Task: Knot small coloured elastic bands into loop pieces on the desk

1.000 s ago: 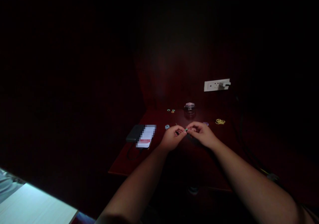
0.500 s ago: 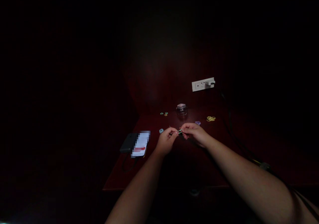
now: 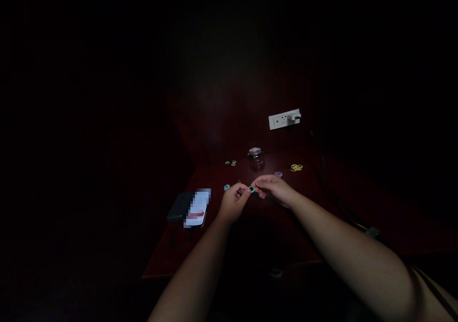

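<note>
A small green ring (image 3: 252, 189) is held up between my two hands above the dark red table. My left hand (image 3: 233, 202) pinches its left side with thumb and finger. My right hand (image 3: 274, 188) is closed at the ring's right side, its fingertips touching it. Just behind my left hand lies a grey-blue ring-like item (image 3: 226, 187). Purple rings (image 3: 278, 174) lie beyond my right hand, and a pile of yellow rings (image 3: 296, 168) is farther right. Three small green and yellow rings (image 3: 233, 164) lie at the back left.
A lidded clear jar (image 3: 255, 158) stands near the back of the table (image 3: 153, 264). At the left lie a lit phone (image 3: 198, 208) and a black box-like device (image 3: 179, 206). A wall socket (image 3: 284, 119) holds a plug; a dark cable runs down the right.
The green ring, stretched narrow between my fingers before, now shows as a round loop. The whole view has shifted slightly, with the table items appearing a little farther left.
</note>
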